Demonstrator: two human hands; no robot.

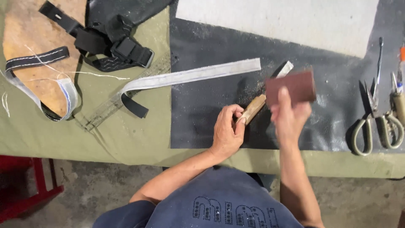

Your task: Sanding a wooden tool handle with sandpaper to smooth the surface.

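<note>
We see a table (126,135) under olive cloth, a dusty black sheet (202,109) on it. Above the sheet, our right hand (289,116) has its grip closed on a reddish-brown sanding block (295,86). Our left hand (228,131) has its grip closed on a knife's pale wooden handle (253,109); its thin metal blade (284,69) rests on the sheet.
</note>
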